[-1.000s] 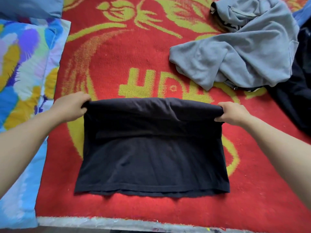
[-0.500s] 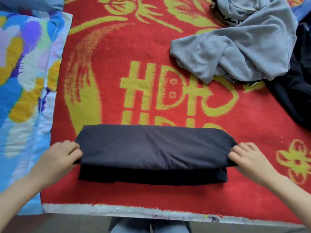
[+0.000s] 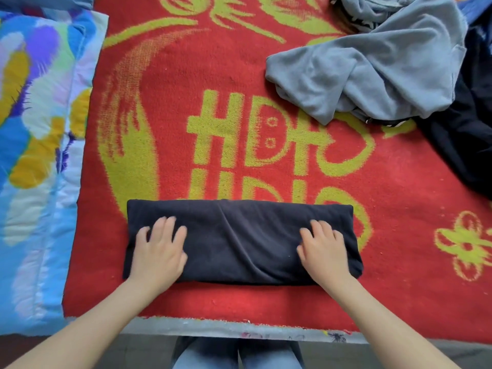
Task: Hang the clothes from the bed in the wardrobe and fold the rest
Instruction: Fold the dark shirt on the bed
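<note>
Red blanket (image 3: pixel 186 75) on bed: black garment (image 3: pixel 239 241) folded lower centre, left hand (image 3: pixel 159 251) and right hand (image 3: pixel 323 251) flat on it, fingers spread. Risk: uneven pressure skews the fold, crease stays.

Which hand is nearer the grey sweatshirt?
Right. The right hand presses the right end of the folded black garment, roughly in line with the grey sweatshirt further up the bed. The left hand presses the left end, further off.
</note>
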Available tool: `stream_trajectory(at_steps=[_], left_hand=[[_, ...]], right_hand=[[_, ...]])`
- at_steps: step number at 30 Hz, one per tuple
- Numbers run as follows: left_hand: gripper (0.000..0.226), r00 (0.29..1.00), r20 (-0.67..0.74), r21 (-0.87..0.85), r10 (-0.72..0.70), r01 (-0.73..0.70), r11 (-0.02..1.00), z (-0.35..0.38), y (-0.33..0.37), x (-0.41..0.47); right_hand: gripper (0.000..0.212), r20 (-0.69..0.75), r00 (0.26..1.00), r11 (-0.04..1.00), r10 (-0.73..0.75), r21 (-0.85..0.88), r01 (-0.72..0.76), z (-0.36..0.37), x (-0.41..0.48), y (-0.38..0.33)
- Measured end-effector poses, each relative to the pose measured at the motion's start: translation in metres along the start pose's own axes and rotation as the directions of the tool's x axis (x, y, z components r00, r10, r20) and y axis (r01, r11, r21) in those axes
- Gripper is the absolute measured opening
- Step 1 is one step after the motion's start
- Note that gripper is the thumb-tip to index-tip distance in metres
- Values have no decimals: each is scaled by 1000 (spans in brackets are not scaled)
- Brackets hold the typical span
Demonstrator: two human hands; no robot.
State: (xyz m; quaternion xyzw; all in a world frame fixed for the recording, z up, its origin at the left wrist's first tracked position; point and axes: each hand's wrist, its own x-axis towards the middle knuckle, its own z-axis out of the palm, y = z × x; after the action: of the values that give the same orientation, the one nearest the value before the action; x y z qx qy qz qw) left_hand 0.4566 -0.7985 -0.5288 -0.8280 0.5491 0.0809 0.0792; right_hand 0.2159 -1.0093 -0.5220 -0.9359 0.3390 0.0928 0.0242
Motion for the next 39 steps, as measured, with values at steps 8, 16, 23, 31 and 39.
stream_trajectory(at_steps=[8,16,23,31,39], left_hand=[[71,860,374,181,-348,300,937,48,-61,24],[63,843,94,-101,-530,538,837,22,-37,3],[79,979,204,-187,-3,42,981,15,106,-16],[80,872,490,-137,4,73,988,45,122,-23],[54,875,482,-632,-50,386,672,23,97,-15]], right_hand=[[66,430,874,974,227,-99,-204,47,16,57],[70,458,581,467,672,347,-813,31,-6,77],[48,575,557,127,600,619,-775,36,-31,73],[15,713,553,74,432,583,-809,-5,-17,75],[13,179,943,726,281,604,-330,-92,1,-51]])
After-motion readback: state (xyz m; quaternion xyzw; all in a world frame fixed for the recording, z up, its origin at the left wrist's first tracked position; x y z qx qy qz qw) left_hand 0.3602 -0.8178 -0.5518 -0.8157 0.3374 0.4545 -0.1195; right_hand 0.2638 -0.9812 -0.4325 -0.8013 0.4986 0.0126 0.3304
